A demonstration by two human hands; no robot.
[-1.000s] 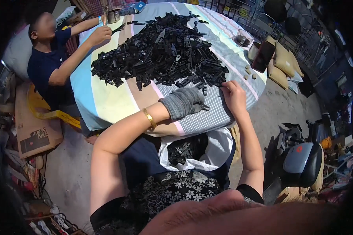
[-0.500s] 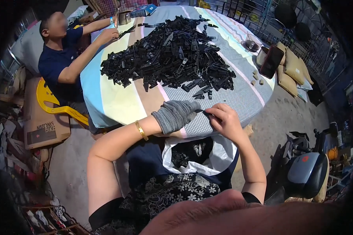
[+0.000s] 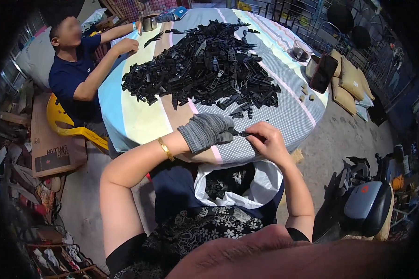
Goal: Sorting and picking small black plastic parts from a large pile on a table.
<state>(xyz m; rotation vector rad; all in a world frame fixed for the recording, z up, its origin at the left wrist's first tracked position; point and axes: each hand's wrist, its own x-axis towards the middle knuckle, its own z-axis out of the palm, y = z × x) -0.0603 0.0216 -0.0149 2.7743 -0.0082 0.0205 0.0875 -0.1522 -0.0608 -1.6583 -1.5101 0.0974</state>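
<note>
At the near edge of the table, my left hand [image 3: 208,132], in a grey knitted glove, is closed on one end of a small black plastic piece [image 3: 239,133]. My bare right hand [image 3: 268,141] pinches its other end between thumb and fingers. Just beyond my hands, a large heap of black plastic pieces [image 3: 200,69] covers the middle of the table, a few lying loose at its near side. Below the table edge, a white bag [image 3: 265,193] stands open at my lap with more black pieces [image 3: 219,183] in it.
A striped and dotted cloth covers the table [image 3: 139,123]. Across on the left sits a person [image 3: 74,69] in a dark shirt, hands near a metal cup [image 3: 149,23]. A phone [image 3: 324,73] stands at the right edge, near small tan blocks [image 3: 304,91]. A scooter [image 3: 365,200] stands lower right.
More of the black piece shows between my hands, and my gloved fingers have turned a little downward. The other person's nearer hand has pulled back slightly from the black pieces at the far left.
</note>
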